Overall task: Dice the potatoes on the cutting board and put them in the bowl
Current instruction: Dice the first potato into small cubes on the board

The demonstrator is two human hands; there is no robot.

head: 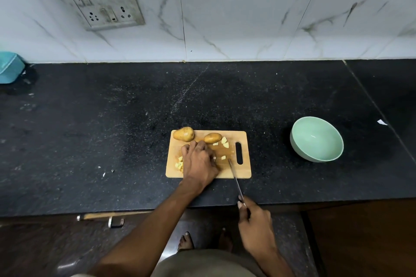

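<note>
Head view: left hand curls over a potato piece, hidden beneath it, on the pale rectangular bamboo cutting board; right hand grips a slim steel knife. Rounded brown potatoes could roll; moist yellow cubes may slip, exposing fingertips. Smooth mint-green ceramic bowl sits well apart, empty.

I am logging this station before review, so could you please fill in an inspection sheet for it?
Surface: black speckled counter, pale specks and scraps.
Job's things: cutting board; whole potato; part-cut potato; diced pieces scattered on board; green bowl empty, right of board.
Clutter: teal container, far left.
Hands: left hand down on board; right hand grips knife, tip over board.
Cables: nothing seen.
Surroundings: marbled wall tiles, socket plate, drawer handle.
</note>
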